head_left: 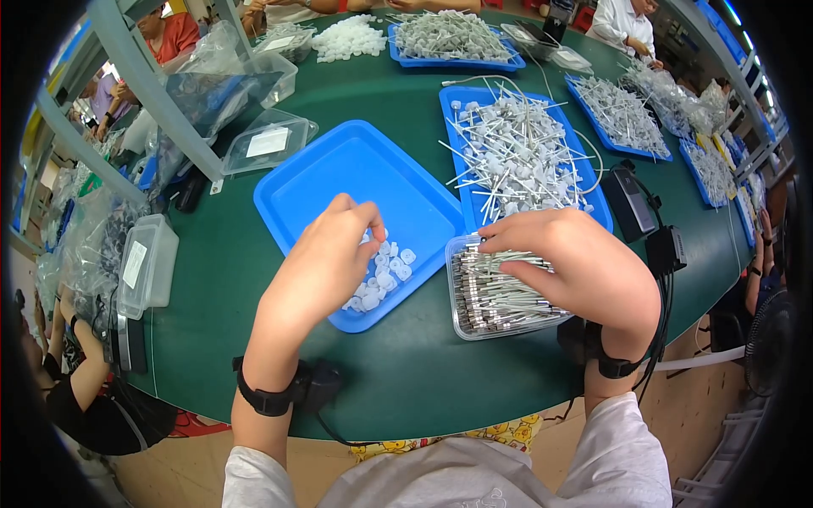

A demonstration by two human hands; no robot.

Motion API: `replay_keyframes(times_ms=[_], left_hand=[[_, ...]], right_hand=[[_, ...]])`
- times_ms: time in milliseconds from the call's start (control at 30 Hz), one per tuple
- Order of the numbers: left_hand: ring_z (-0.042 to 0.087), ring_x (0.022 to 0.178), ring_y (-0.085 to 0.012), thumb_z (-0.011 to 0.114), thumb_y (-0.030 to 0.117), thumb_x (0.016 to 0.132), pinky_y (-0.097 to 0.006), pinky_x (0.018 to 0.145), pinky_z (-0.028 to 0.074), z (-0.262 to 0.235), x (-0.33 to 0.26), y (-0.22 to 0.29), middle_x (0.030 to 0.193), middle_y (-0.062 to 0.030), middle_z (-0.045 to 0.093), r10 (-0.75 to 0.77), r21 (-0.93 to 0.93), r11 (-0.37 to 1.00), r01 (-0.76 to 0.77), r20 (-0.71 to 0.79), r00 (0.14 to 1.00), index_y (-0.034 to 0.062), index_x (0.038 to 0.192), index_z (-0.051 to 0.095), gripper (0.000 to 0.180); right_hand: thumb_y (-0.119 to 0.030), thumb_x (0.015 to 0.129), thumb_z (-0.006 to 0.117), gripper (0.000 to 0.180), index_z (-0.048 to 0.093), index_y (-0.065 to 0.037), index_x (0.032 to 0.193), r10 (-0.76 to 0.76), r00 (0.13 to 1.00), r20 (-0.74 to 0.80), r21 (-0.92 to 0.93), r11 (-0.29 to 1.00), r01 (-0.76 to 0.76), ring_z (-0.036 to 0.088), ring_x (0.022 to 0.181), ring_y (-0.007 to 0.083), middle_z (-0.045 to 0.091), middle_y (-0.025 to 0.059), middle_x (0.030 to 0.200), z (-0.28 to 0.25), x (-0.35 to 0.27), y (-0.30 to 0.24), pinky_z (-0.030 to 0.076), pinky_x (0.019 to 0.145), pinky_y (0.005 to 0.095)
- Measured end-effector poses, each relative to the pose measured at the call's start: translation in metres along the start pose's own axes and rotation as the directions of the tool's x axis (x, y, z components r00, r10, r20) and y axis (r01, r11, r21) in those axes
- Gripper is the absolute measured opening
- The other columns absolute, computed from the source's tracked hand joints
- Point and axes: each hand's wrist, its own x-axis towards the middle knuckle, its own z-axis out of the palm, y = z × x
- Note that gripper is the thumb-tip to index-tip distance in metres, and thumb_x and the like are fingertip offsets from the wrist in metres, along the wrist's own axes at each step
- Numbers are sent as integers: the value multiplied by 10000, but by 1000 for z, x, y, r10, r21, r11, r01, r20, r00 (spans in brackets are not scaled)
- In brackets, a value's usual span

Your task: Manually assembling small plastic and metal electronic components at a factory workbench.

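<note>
My left hand point(334, 254) is over the near part of a blue tray point(339, 173), its fingers curled and closed near the thumb. What it pinches, if anything, is hidden. Small white plastic caps point(391, 269) lie loose in the tray beside and below these fingers. My right hand point(563, 258) reaches over a clear plastic box point(464, 328) packed with thin pale rods with metal ends point(491, 292). Its thumb and fingers are apart, with rods showing between them. The fingertips are near the rods; I cannot tell whether they touch.
Beyond the box, a blue tray point(451, 144) holds a heap of rods with white caps point(521, 152). More heaped trays point(457, 38) stand farther back. Clear boxes point(146, 262) and a metal frame point(169, 110) are on the left. Black devices point(631, 203) with cables sit at right. Other people work around the table.
</note>
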Motion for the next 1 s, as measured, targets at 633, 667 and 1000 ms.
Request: replay_keyframes(times_ms=[633,667,1000], left_hand=[[573,911,-162,599,-14,757,-285,826,456,-32,-1,38,965,-158,595,40,-912,409,35,57,998,3,796,524,87],[573,911,-162,599,-14,757,-285,826,456,-34,-2,39,965,-158,595,41,-912,409,34,55,998,3,796,524,87],[474,805,-155,595,80,723,-255,705,399,-36,-12,42,952,-139,531,175,-966,-114,232,210,962,40,766,496,115]], right_hand=[[65,650,599,151,609,7,788,78,861,-502,210,977,34,612,713,143,636,60,738,-15,6,-24,455,635,256],[65,650,599,151,609,7,788,77,861,-502,209,977,35,612,713,143,636,60,738,-15,6,-27,455,635,256],[-133,794,562,230,516,70,892,417,822,-388,864,476,166,354,434,9,467,23,665,-9,6,-55,211,339,164]])
